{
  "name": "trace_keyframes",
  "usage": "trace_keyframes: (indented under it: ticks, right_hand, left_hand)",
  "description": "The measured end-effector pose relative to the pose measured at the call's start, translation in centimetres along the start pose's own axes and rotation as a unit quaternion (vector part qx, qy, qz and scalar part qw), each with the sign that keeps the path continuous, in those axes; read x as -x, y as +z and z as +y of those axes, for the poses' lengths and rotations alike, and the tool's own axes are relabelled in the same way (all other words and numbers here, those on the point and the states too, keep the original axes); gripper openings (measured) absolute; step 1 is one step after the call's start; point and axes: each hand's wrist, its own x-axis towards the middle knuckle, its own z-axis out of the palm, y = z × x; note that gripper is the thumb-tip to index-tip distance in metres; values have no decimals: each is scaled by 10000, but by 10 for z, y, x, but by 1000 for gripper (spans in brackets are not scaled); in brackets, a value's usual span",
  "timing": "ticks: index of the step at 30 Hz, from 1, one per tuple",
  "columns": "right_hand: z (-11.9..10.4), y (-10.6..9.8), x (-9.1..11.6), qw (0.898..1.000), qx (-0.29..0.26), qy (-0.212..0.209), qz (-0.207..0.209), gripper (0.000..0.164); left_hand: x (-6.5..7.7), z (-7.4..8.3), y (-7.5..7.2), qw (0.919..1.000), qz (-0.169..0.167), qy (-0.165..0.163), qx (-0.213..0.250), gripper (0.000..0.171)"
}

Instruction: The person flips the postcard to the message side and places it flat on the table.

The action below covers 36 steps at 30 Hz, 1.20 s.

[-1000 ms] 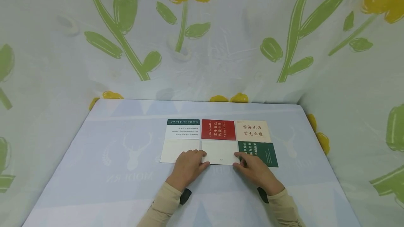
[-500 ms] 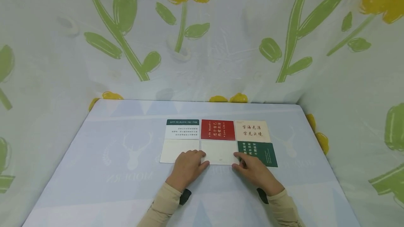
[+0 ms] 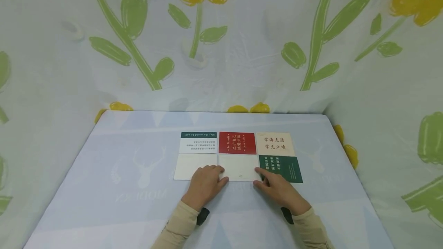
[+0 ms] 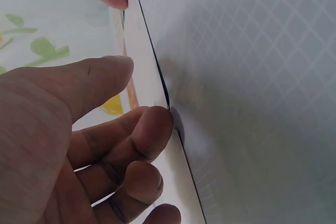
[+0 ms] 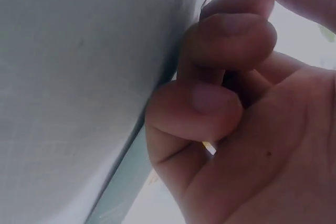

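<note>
Cards lie in two rows on the table in the head view. The left hand (image 3: 202,184) touches the left edge of a blank white card (image 3: 238,166) in the front row's middle, its thumb apart from its loosely bent fingers. At that card's right edge is the right hand (image 3: 278,190), index finger and thumb extended; its other fingers look curled in the right wrist view. Partly under the left hand is another blank card (image 3: 188,164). A dark green card (image 3: 285,170) with white characters lies by the right hand. Neither hand grips anything.
The back row holds a white card with a green band (image 3: 198,143), a red card (image 3: 237,143) and a cream card (image 3: 275,144). They lie on a pale printed tablecloth (image 3: 104,187). Flower-patterned cloth walls (image 3: 242,76) enclose the table's back and sides.
The whole head view shifts slightly left as the camera turns. Both hands and the cards stay nearly in place, with the right hand a touch closer to the left one.
</note>
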Motion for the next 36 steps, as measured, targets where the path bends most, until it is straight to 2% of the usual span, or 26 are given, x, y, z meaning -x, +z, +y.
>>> trace_keyframes:
  ticks: [9,20,29,36]
  right_hand:
    - [-3,-3,-1,9994,350,-30,-22,47]
    - [-6,-2,1,9994,349,-32,-29,45]
    - [-3,0,2,9991,318,-125,258,42]
    - [6,-18,6,9978,227,-261,565,40]
  left_hand:
    - [0,0,-2,9997,-150,-205,51,32]
    - [-2,-1,-1,9998,-117,-183,29,30]
    - [-3,-3,-1,10000,-44,-81,-20,28]
    - [-9,-3,-3,9995,231,64,-191,25]
